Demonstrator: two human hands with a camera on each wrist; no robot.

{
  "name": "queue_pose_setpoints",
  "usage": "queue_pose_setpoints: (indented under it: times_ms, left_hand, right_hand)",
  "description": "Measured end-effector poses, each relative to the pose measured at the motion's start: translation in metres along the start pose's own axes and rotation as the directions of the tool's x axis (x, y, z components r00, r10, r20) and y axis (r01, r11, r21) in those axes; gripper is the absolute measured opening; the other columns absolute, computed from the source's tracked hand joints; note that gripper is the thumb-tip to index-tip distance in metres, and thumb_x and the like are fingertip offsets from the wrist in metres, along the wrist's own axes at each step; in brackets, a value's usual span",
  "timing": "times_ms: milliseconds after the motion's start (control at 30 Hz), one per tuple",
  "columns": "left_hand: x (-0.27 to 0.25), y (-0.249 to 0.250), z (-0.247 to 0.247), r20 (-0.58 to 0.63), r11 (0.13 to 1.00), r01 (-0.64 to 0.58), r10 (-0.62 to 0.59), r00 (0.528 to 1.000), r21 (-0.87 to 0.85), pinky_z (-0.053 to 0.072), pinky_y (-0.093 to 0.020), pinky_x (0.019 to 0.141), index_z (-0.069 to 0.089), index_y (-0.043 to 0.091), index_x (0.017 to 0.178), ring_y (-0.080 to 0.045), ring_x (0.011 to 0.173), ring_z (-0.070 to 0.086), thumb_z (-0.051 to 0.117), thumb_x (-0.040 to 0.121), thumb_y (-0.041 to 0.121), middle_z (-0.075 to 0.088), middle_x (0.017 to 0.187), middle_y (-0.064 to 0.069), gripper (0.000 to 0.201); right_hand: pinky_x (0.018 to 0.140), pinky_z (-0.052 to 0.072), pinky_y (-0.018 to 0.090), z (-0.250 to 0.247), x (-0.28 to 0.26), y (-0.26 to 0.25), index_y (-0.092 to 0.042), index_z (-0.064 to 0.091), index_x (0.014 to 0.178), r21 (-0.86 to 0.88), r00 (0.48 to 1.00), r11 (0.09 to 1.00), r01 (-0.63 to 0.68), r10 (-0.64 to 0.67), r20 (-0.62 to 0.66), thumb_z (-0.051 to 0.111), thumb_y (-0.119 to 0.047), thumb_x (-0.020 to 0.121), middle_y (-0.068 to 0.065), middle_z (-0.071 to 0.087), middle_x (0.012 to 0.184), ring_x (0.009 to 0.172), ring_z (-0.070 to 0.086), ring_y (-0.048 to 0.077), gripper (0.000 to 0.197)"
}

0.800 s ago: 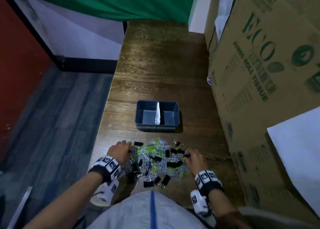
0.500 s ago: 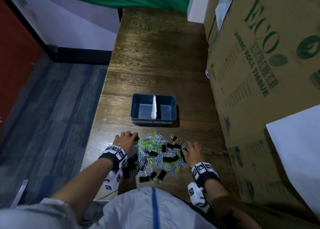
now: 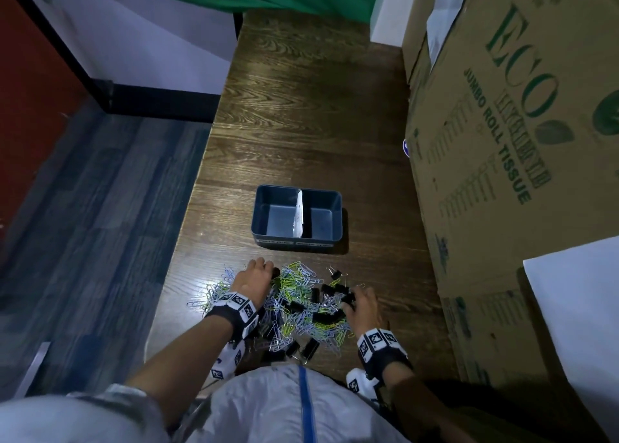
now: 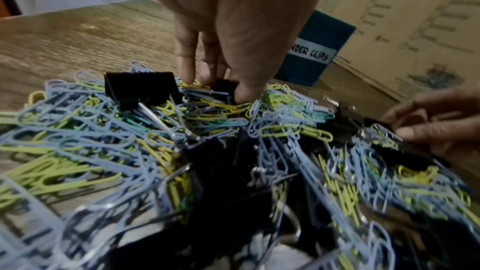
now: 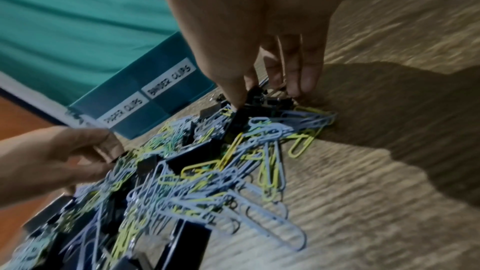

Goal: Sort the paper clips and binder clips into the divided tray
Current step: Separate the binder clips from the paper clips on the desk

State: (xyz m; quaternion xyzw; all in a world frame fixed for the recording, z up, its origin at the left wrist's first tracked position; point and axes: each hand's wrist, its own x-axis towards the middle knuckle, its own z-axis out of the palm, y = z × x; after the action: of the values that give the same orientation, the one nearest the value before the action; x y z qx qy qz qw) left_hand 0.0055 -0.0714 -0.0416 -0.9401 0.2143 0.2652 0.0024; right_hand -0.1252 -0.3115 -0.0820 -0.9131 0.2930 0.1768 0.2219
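— Counting: one tray point(image 3: 298, 239) with two bare compartments, just beyond one mixed pile point(image 3: 294, 305) of paper clips and black binder clips, too tangled to number.
— Hands?
— Left hand point(image 3: 252, 280) pinches a binder clip point(image 4: 224, 87) at the far edge; right hand point(image 3: 361, 308) pinches another point(image 5: 255, 94).
— Since earlier?
— Left hand has slid inward, uncovering paper clips point(image 3: 212, 297).

The divided tray point(image 3: 298, 238) sits on the table point(image 3: 301, 107), behind the pile of clips point(image 3: 294, 308). My left hand point(image 3: 253, 280) is on the pile's left side, my right hand point(image 3: 363, 308) on its right. A cardboard box point(image 3: 502, 141) stands right of the tray.
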Motion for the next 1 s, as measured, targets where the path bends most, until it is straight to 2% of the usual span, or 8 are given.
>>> queue_pose_setpoints:
  times_ms: [133,267,333,433,600,800,900,1000]
  left_hand:
    - [-0.002,0.001,0.005,0.019,1.000,-0.001,0.001,1.000,-0.018,0.054,-0.037,0.085,0.028,0.012,0.133,-0.027,0.109,0.050,0.059,0.087,0.010,0.044,0.130,-0.014,0.055]
    - [-0.001,-0.001,0.009,0.039,0.999,0.027,-0.025,0.999,-0.044,0.052,-0.038,0.089,0.033,0.010,0.131,-0.028,0.110,0.050,0.063,0.085,0.015,0.042,0.130,-0.014,0.055]
    - [0.000,0.000,0.009,0.044,0.999,0.022,-0.021,0.999,-0.041,0.051,-0.038,0.091,0.036,0.008,0.131,-0.028,0.111,0.049,0.063,0.085,0.015,0.041,0.132,-0.014,0.054]
    - [0.000,-0.001,0.008,0.036,0.999,0.017,-0.015,0.999,-0.046,0.052,-0.037,0.089,0.038,0.006,0.131,-0.028,0.110,0.051,0.061,0.085,0.011,0.042,0.131,-0.014,0.052]
    - [-0.002,-0.006,0.008,0.018,0.999,-0.017,0.018,1.000,-0.049,0.054,-0.034,0.080,0.033,0.013,0.128,-0.025,0.100,0.053,0.057,0.085,0.007,0.047,0.125,-0.013,0.050]
    - [-0.009,-0.013,0.011,-0.056,0.991,-0.132,0.131,0.990,-0.008,0.056,-0.038,0.074,0.034,0.022,0.135,-0.027,0.110,0.050,0.067,0.081,0.031,0.041,0.130,-0.010,0.064]
    - [-0.007,-0.014,0.008,-0.044,0.981,-0.192,0.193,0.980,0.027,0.056,-0.039,0.077,0.038,0.024,0.137,-0.027,0.113,0.048,0.065,0.083,0.022,0.041,0.132,-0.010,0.060]
    - [-0.002,-0.014,0.004,-0.048,0.982,-0.190,0.189,0.981,-0.021,0.055,-0.039,0.077,0.043,0.019,0.133,-0.029,0.105,0.054,0.060,0.084,0.009,0.048,0.125,-0.013,0.053]
  right_hand:
    - [0.080,0.057,0.041,0.001,-0.003,-0.011,-0.032,0.051,0.129,-0.037,0.999,0.998,0.044,-0.045,-0.024,0.068,-0.029,0.089,-0.001,0.055,0.127,0.104,0.062,0.021,0.043]
    - [0.072,0.059,0.040,0.000,-0.005,-0.014,-0.031,0.051,0.110,-0.029,0.995,0.996,0.087,-0.088,-0.052,0.069,-0.015,0.085,-0.003,0.065,0.104,0.088,0.066,0.018,0.034]
    - [0.068,0.059,0.039,0.001,-0.003,-0.010,-0.034,0.049,0.103,-0.016,0.994,0.996,0.091,-0.092,-0.060,0.069,-0.016,0.083,-0.006,0.065,0.098,0.085,0.065,0.017,0.034]
    - [0.072,0.059,0.038,0.002,-0.001,-0.005,-0.033,0.053,0.108,-0.032,0.993,0.996,0.084,-0.086,-0.085,0.070,-0.021,0.083,-0.007,0.062,0.107,0.091,0.063,0.016,0.032]
    - [0.076,0.057,0.042,-0.019,0.001,0.007,-0.023,0.061,0.105,-0.101,0.991,0.995,0.018,-0.031,-0.130,0.065,-0.018,0.089,-0.001,0.063,0.105,0.095,0.063,0.021,0.018]
    - [0.069,0.056,0.040,-0.046,0.003,0.026,-0.021,0.061,0.098,-0.049,0.976,0.997,-0.062,0.050,-0.210,0.068,-0.019,0.088,0.002,0.061,0.100,0.085,0.062,0.023,0.013]
    - [0.075,0.055,0.037,-0.046,0.002,0.027,-0.021,0.065,0.108,-0.080,0.990,0.996,-0.032,0.021,-0.142,0.072,-0.022,0.087,0.003,0.059,0.111,0.096,0.062,0.025,0.022]
    - [0.079,0.055,0.043,-0.045,0.004,0.027,-0.020,0.066,0.108,-0.046,0.986,0.994,-0.095,0.087,-0.145,0.071,-0.021,0.087,0.006,0.059,0.112,0.102,0.060,0.028,0.021]
